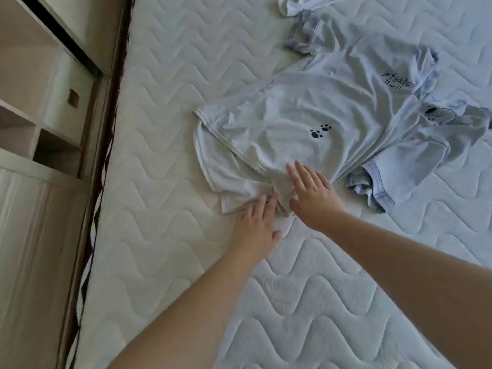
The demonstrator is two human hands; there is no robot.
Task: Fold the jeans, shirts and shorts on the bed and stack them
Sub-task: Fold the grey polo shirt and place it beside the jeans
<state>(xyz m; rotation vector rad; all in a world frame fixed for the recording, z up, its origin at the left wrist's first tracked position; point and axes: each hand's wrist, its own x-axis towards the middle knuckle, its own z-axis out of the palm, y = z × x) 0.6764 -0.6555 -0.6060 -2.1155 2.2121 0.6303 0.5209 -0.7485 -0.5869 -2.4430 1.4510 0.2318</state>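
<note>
Barely started here — my left hand (255,222) and right hand (314,195) lay flat, fingers straight, pressing the near edge of a pale shirt (306,115) spread on the bed (173,235). Nothing looked folded or stacked yet — other clothes (306,33) sat crumpled behind it.

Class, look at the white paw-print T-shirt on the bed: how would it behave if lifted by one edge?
The T-shirt would probably drape limply: it already lies in soft wrinkles. It looks thin and light, bunching under the right hand. Pushed, it would likely crumple rather than slide whole.
</note>
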